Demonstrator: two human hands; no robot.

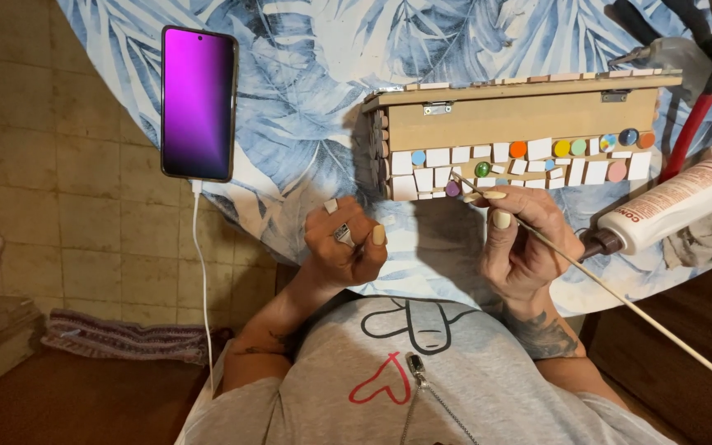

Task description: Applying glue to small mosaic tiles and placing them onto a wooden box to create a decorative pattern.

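A wooden box (521, 111) lies on its side on the table, its near face covered with white tiles and coloured round beads. My right hand (525, 239) grips a long thin wooden stick (620, 297) whose tip touches a purple bead (452, 189) at the box's lower left. My left hand (344, 243), wearing a ring, is curled with a small white tile (331, 205) pinched at its fingertips, just left of the box's lower corner.
A phone (199, 102) with a glowing purple screen lies at the table's left edge, its white cable (202, 272) hanging down. A white glue bottle (686, 202) lies to the right, red-handled pliers (694, 124) behind it. The round table wears a blue leaf-print cloth (306, 124).
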